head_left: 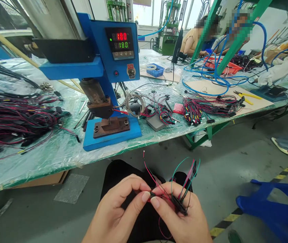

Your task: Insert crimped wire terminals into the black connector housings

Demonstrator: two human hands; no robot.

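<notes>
My left hand (118, 211) pinches a small black connector (152, 194) between thumb and forefinger, low in the middle of the view over my lap. My right hand (182, 216) is closed round a bundle of red, green and black wires (184, 175) with a black plug (179, 205), its thumb tip touching the same connector. A single red wire end (144, 156) sticks up above the hands. Beyond them a blue heat press (100, 77) stands on the plastic-covered green table (57, 152), its display reading 180.
Piles of red and black wire harnesses lie at the left (14, 118) and at the right (207, 108) of the press. A grey pedal box (155, 122) sits beside it. Two people sit at the far end of the table. A blue stool (273, 206) stands at my right.
</notes>
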